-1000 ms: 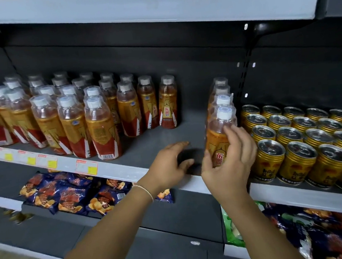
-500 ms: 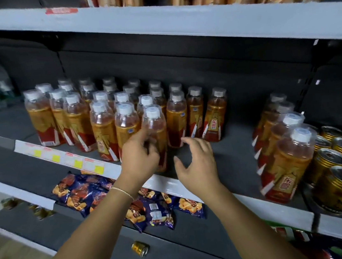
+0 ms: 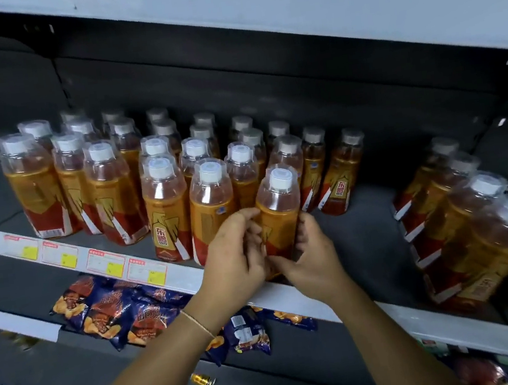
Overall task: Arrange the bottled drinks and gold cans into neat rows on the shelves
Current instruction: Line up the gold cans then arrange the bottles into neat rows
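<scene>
While the front bottle [image 3: 278, 221] stands at the shelf's lip, centre frame, both hands have come across from the right-hand row [image 3: 474, 229]. The left hand [image 3: 238, 258] curls its fingers on one side and the right hand [image 3: 313, 258] wraps the other. They're squaring it with its neighbours, I'd say. Dark shelf [image 3: 363, 236], price tags [image 3: 105, 265], snack bags [image 3: 126, 313] below, stray can [image 3: 202, 381] lower centre.
</scene>
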A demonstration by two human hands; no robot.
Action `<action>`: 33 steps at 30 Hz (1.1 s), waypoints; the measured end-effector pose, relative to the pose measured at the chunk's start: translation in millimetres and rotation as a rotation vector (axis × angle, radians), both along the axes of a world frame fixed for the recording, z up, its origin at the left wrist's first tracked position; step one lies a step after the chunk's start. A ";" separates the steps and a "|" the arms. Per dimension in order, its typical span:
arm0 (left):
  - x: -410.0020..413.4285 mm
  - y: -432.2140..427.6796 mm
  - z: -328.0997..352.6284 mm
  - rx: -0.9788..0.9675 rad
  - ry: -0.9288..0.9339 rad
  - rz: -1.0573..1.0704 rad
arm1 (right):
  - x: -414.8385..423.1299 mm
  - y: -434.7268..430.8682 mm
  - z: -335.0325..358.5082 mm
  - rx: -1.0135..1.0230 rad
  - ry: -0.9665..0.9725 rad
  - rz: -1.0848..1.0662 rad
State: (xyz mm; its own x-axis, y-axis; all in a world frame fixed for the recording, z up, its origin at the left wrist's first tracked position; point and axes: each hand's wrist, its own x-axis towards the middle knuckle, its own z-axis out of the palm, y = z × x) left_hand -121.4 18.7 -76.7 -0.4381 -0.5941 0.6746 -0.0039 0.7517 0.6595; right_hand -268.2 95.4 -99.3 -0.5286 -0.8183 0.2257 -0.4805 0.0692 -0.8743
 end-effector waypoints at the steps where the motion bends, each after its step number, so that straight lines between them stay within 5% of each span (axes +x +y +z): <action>1: -4.9 0.1 -1.3 -0.003 -0.004 -0.009 | -6.3 6.4 -0.2 0.002 -0.003 0.008; 9: -64.0 6.1 -14.1 0.113 -0.441 -0.236 | -67.9 61.1 5.0 0.137 -0.033 0.011; 19: -148.8 36.5 -17.1 -0.064 -0.453 -0.135 | -86.1 78.8 6.0 -0.018 -0.098 -0.339; 24: -179.8 42.5 -18.1 -0.130 -0.439 -0.057 | -103.2 60.0 14.5 0.101 -0.004 -0.564; 33: -189.7 26.6 -20.8 -0.105 -0.440 -0.001 | -132.7 17.4 16.6 0.039 -0.073 -0.702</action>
